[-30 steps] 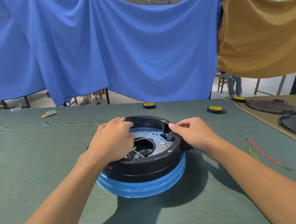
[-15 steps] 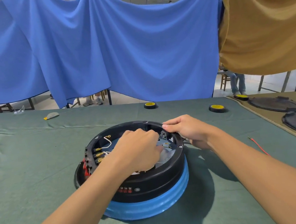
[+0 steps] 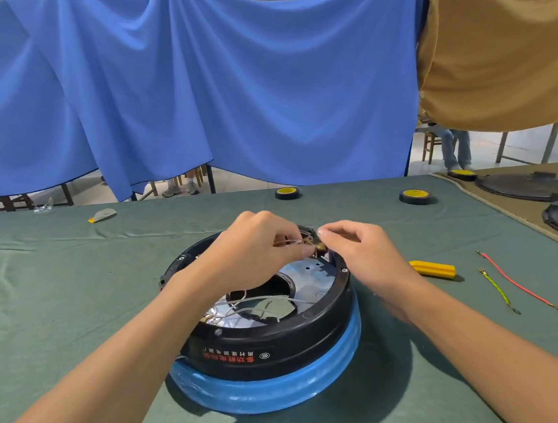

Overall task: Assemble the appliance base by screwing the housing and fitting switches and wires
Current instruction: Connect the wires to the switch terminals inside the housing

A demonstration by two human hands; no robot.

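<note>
The black round appliance base (image 3: 278,345) sits upside down on a blue ring (image 3: 272,387) on the green tablecloth. Inside it I see a shiny metal plate (image 3: 307,277) and loose white wires (image 3: 259,301). My left hand (image 3: 250,248) hovers over the far rim and pinches a thin white wire end with a small terminal (image 3: 306,241). My right hand (image 3: 361,251) meets it from the right, its fingertips pinching the same small terminal by the rim.
A yellow screwdriver handle (image 3: 433,268) lies right of the base, then a green-yellow wire (image 3: 497,290) and a red wire (image 3: 519,284). Black-and-yellow tape rolls (image 3: 286,192) (image 3: 414,195) lie farther back. Black lids (image 3: 531,186) rest on the brown cloth at right.
The base has turned on the table, its printed side facing me now. Both hands lifted from the rim and came together over the far edge, holding a wire end. The view shifted, revealing the screwdriver.
</note>
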